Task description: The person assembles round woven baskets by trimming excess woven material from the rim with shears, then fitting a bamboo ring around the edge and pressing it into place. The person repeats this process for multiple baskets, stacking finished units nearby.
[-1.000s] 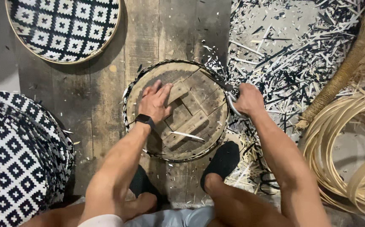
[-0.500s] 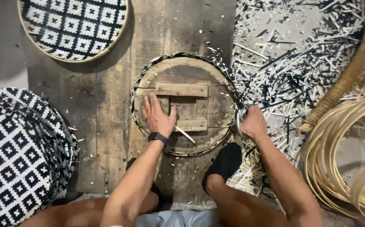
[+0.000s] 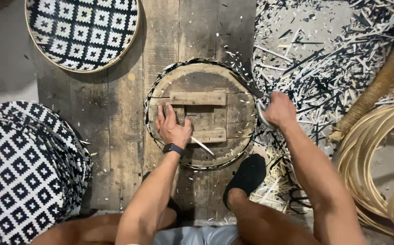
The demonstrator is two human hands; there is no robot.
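The left hand presses flat, fingers together, on the round weathered wooden form to pin it to the plank floor, while the right hand, at its right edge, grips what seems a metal cutter.

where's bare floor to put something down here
Bare planks run between the stacked woven trays and the round wooden form. Crowded: cut strips right of the right hand, with cane coils beyond.

I see a b/w woven tray up top, stacked trays at left, rattan coils at right, offcuts on floor.
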